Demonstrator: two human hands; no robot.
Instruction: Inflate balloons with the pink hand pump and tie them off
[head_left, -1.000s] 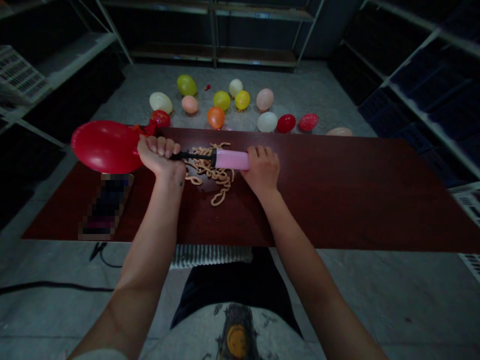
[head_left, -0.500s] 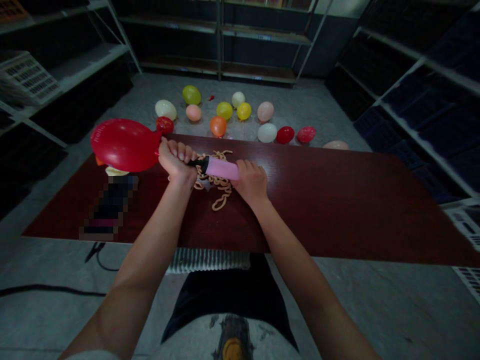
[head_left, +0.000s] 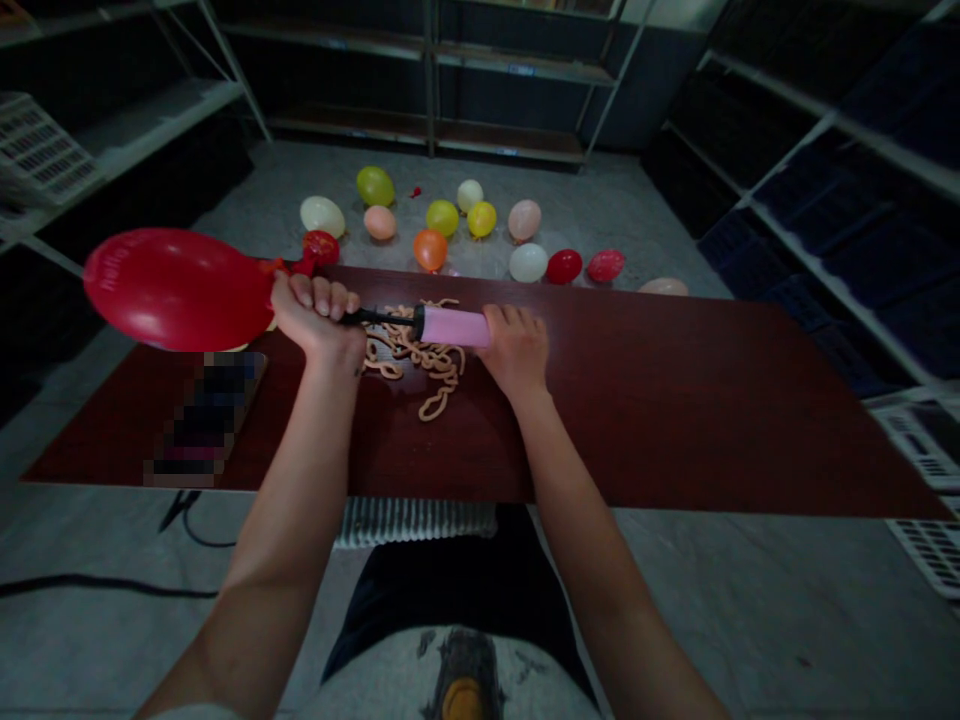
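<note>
A hand balloon pump with a pink barrel lies level above the table, its black rod showing to the left of the barrel. My right hand is closed round the right end of the barrel. My left hand grips the pump's black left end and the neck of a large inflated red balloon. The balloon points left, and its mouth is hidden in my fingers. Under the pump, a tangle of tan long thin balloons lies on the dark red-brown table.
A pixelated dark flat object lies at the table's left. Beyond the far edge, several balloons rest on the floor, among them an orange balloon and a white balloon. Metal shelves stand behind; a cable runs along the floor at left.
My left hand and the red balloon have moved left, away from the barrel. More of the pump's black rod now shows. My right hand has shifted slightly right in the picture.
</note>
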